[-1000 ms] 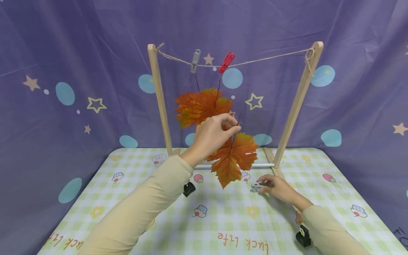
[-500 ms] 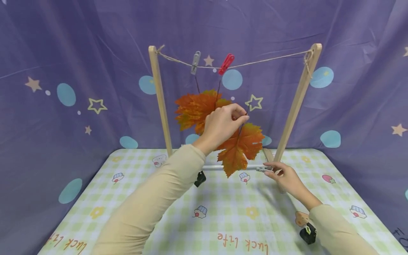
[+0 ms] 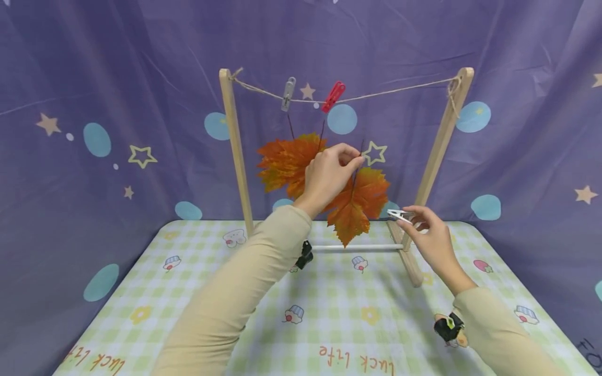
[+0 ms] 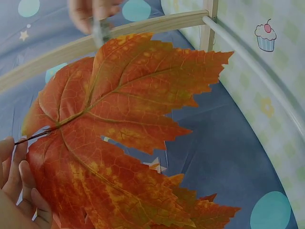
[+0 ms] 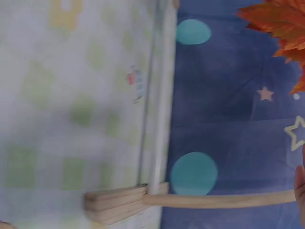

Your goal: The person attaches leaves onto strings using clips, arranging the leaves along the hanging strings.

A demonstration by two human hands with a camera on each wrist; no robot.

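My left hand [image 3: 331, 175] pinches the dark stem of an orange maple leaf [image 3: 355, 206], which hangs below the fingers. In the left wrist view the leaf [image 4: 128, 95] fills the middle, its stem between thumb and fingertips. To the right and lower, my right hand [image 3: 430, 235] pinches a whitish-grey clothespin [image 3: 398, 214] between thumb and fingers, in the air beside the right post. More orange leaves [image 3: 287, 162] hang by their stems under a grey clothespin [image 3: 288, 95] and a red clothespin [image 3: 333, 97] on the twine [image 3: 385, 92]; my left hand partly hides them.
The twine runs between a left wooden post [image 3: 237, 156] and a right wooden post [image 3: 442, 141]. A white rod [image 3: 357, 247] joins the posts low down, near the wooden foot [image 3: 411, 263]. Beneath lies a green-checked tablecloth [image 3: 338, 334], with a purple curtain [image 3: 94, 62] behind.
My left hand has risen and shifted right with the leaf. My right hand has lifted the clothespin from near the table up beside the right post.
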